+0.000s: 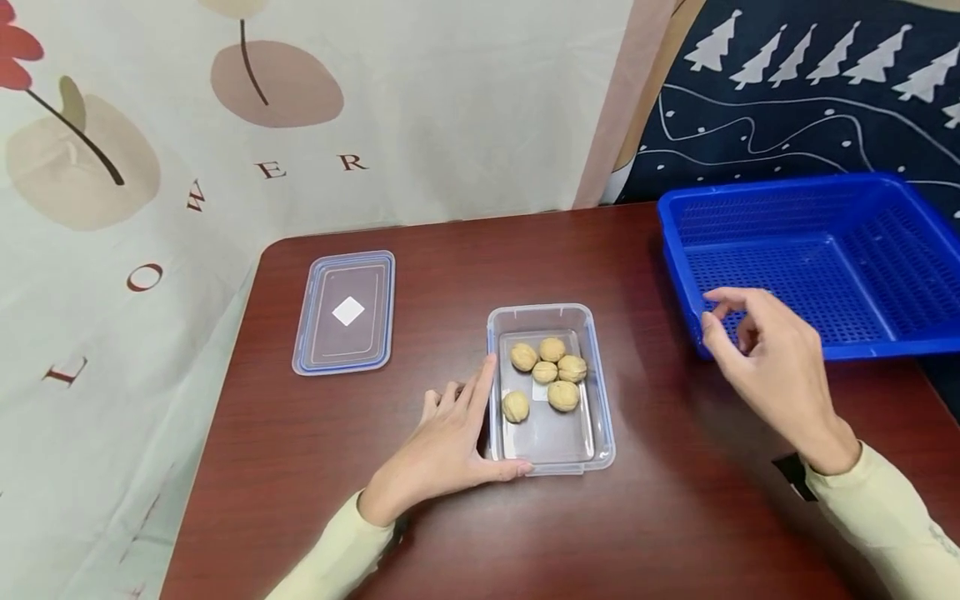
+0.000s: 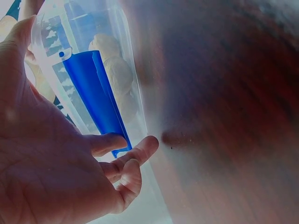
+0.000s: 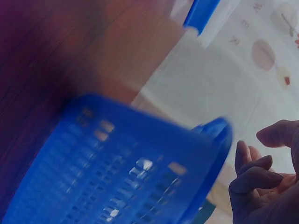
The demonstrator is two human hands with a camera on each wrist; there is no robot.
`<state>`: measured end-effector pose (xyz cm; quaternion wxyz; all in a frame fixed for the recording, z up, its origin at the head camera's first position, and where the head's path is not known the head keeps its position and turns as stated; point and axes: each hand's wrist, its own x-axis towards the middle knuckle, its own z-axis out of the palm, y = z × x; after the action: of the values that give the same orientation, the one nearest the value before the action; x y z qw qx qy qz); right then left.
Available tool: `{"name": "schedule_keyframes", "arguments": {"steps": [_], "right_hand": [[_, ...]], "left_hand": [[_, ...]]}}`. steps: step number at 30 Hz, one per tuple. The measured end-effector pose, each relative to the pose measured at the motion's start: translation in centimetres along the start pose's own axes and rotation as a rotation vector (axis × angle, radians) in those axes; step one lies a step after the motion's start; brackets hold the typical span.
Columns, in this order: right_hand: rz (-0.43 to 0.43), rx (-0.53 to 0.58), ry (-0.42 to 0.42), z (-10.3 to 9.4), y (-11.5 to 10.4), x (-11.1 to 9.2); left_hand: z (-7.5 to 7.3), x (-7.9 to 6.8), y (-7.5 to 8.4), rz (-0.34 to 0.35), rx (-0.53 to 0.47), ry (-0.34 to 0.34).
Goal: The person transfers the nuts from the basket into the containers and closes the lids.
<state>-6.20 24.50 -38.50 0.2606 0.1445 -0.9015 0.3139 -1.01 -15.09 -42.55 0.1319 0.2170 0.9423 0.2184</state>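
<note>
A clear plastic food box (image 1: 551,437) stands on the table with several walnuts (image 1: 562,396) inside. My left hand (image 1: 442,450) spreads over its near left corner, the index finger along the left side and the thumb on the front edge. From the left wrist view, the box (image 2: 128,46) shows its blue side flap, and that hand's (image 2: 60,144) other fingers are slightly bent beside it. My right hand (image 1: 776,367) hovers at the near left corner of a blue plastic basket (image 1: 870,346). Its fingers are loosely bent, with a gap between thumb and index finger and nothing held.
A clear lid with a blue seal (image 1: 345,350) and a white label lies on the table (image 1: 442,275) to the left of the box. Behind the table hangs a pale printed cloth (image 1: 465,108). A dark cloth with white trees (image 1: 757,117) is behind the basket.
</note>
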Motion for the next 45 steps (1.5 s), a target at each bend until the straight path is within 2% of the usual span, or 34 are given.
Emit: {"name": "schedule_keyframes", "arguments": {"steps": [3, 6, 15, 25, 30, 37, 41, 45], "right_hand": [[0.073, -0.033, -0.034, -0.6, 1.1, 0.4], [0.126, -0.072, -0.117, -1.1, 2.4, 0.8], [0.242, -0.102, -0.491, -1.8, 5.3, 2.9], [0.259, -0.118, -0.807, -1.5, 7.0, 5.2], [0.267, -0.088, -0.939, -1.4, 8.0, 6.0], [0.266, -0.015, -1.053, -0.8, 8.7, 6.5], [0.302, 0.011, -1.08, -0.4, 8.9, 6.4], [0.312, -0.012, -1.062, -0.6, 9.1, 6.2]], "left_hand": [[0.0, 0.2, 0.1, 0.005, 0.001, 0.0], [0.0, 0.2, 0.1, 0.005, -0.003, -0.002], [-0.2, -0.5, 0.1, -0.017, -0.041, 0.008], [-0.3, -0.5, -0.1, -0.033, -0.043, 0.012], [-0.2, -0.6, 0.0, -0.033, -0.041, 0.009], [-0.2, -0.5, 0.0, -0.022, -0.038, 0.016], [-0.1, -0.5, -0.1, -0.022, -0.04, 0.015], [0.0, -0.2, 0.0, -0.015, -0.04, 0.009]]}}
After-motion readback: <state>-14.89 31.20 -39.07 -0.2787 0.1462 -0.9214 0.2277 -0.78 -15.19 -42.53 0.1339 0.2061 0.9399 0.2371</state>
